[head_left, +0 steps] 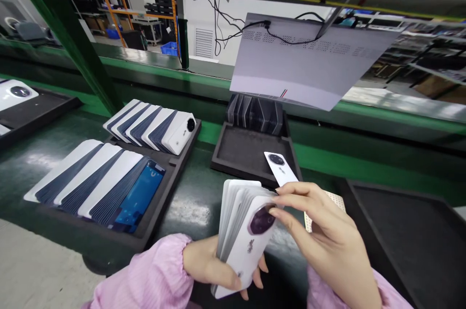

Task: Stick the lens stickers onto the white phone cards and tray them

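Observation:
My left hand point(218, 266) is wrapped round the lower part of a fanned stack of white phone back covers point(233, 231), thumb across the front one. The front cover point(251, 246) has a dark round camera area and small printed marks. At its upper right corner my right hand point(320, 226) pinches the edge between thumb and fingers. Just behind the right fingertips, another white phone back cover point(282, 167) shows its camera end over the front of a black tray point(251, 146); its lower end is hidden by my hand.
Several white and dark panels point(105, 178) stand fanned in a black tray point(178, 168) at left. Dark panels point(255, 114) fill the middle tray's back, below a hanging grey monitor point(309, 56). A large black tray point(411, 236) lies right; a green post point(73, 32) rises left.

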The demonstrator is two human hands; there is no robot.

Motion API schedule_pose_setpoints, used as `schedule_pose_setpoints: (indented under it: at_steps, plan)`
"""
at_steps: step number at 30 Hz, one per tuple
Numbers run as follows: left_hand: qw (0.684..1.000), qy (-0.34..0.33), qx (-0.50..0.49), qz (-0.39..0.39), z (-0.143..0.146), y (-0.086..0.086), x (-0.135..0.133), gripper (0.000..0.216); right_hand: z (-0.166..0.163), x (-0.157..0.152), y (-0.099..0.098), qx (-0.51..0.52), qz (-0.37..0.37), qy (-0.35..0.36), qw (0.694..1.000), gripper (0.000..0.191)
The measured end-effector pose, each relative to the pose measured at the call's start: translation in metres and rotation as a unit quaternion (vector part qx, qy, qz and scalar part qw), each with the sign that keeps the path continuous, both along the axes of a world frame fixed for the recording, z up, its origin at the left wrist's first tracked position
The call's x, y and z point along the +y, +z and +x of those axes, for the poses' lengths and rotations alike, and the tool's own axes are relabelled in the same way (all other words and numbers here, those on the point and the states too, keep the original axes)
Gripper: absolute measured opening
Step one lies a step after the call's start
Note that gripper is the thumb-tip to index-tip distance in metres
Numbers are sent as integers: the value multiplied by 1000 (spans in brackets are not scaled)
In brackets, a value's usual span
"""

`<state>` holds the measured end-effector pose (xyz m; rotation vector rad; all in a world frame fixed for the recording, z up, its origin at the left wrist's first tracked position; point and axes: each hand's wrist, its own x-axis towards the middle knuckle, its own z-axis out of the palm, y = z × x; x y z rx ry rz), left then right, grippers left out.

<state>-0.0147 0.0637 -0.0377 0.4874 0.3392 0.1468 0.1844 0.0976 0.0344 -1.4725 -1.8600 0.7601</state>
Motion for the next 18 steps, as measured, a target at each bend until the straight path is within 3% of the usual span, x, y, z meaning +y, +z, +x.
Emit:
schedule_pose_setpoints:
  at_steps: [3,8,10,12,14,18]
  plan:
    - [1000,-5,4,7,0,0,1,52,2,0,0,1,-3,2,1000,11]
    - [998,-26,40,34,0,-1,3,49,12,1,1,4,-86,28,996,4]
    - [999,-32,35,11,2,-1,2,49,15,1,2,-2,-101,43,994,6]
    - [998,-29,-2,-56,4,-1,1,50,13,0,1,-30,-65,42,997,9]
    - [990,-9,-45,-135,7,0,-1,51,6,-2,0,-71,18,44,996,9]
    - [966,61,-90,-235,8,1,-1,53,-14,-4,-1,-96,142,118,978,14]
